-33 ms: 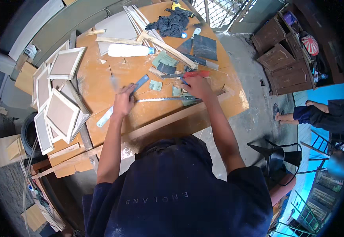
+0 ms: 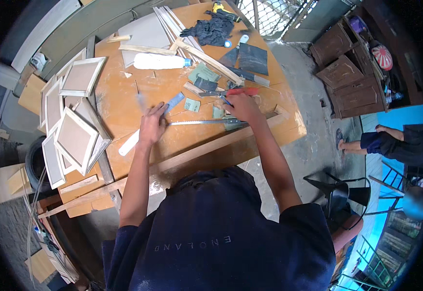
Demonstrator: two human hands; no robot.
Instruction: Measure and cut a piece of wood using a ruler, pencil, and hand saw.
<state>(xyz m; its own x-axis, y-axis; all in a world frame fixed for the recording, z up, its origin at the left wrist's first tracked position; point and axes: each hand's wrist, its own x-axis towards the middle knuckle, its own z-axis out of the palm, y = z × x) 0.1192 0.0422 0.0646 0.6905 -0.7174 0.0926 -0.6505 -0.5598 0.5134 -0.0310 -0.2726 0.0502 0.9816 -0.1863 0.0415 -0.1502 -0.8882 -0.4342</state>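
Observation:
My left hand lies with its fingers stretched over a flat metal ruler, pressing it to the orange-brown tabletop. The ruler runs slantwise, its lower end showing left of my wrist. My right hand is closed around a slim blue pen-like tool, mostly hidden by the fingers. Just beyond that hand lies a dark-bladed tool with a red handle. Between my hands a toothed saw blade rests on the table. Pieces of green sandpaper lie near it.
Light wooden frames with panels pile up at the left. A white bottle, wood strips, black cloth and dark sheets lie farther back. A long wooden bar runs along the near edge. Another person stands right.

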